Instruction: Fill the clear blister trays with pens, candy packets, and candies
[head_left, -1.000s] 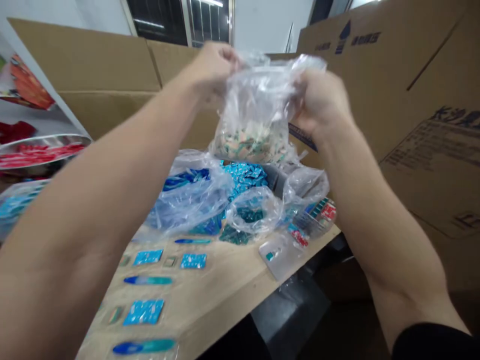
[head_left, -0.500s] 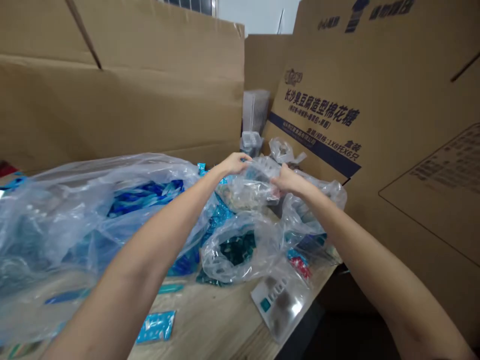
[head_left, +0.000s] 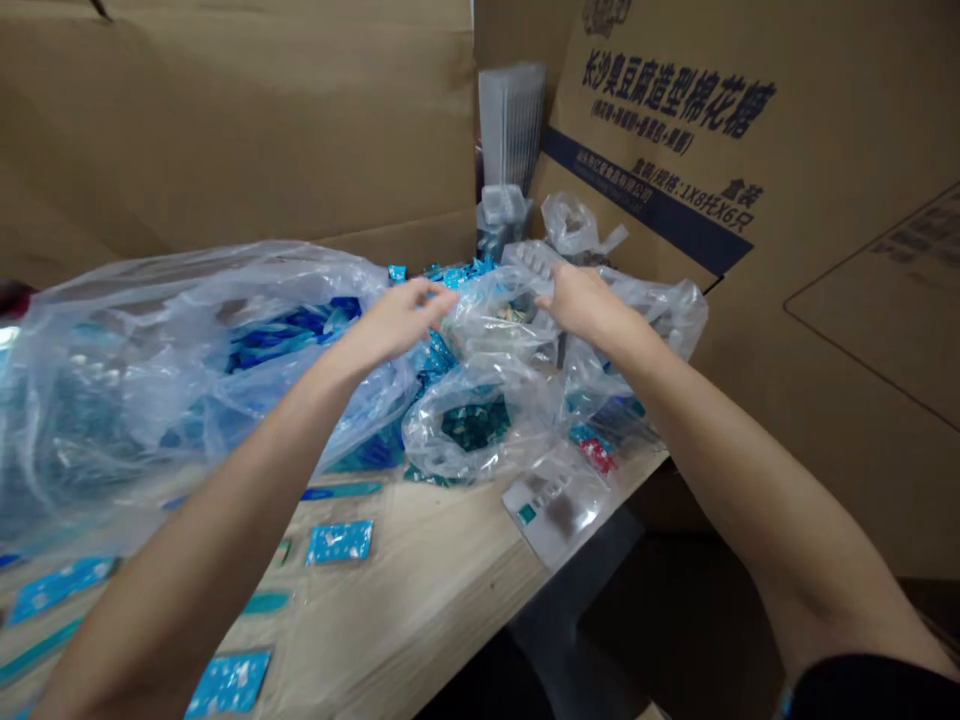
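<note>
The tabletop (head_left: 450,580) is pale beige wood with streaky grain. The brown carton (head_left: 847,390) bears a navy band (head_left: 694,242) and dark printed characters (head_left: 679,95). The large bag (head_left: 157,385) is clear with a milky cast, its strips (head_left: 289,338) deep and lighter blue. The front bag (head_left: 426,435) is colourless around dark teal pieces (head_left: 474,425); the rear bag (head_left: 487,338) is clear over cream-toned contents (head_left: 514,313). One sachet (head_left: 340,542) is bright blue with white specks, and the sleeve (head_left: 870,690) is black.

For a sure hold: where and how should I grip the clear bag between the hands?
Probably by its loose upper edges, from left and right, slightly above. The clear bag looks limp, its plastic rising around the pale contents. The left hand and right hand flank it, while the bag of dark green packets crowds its near side.
</note>
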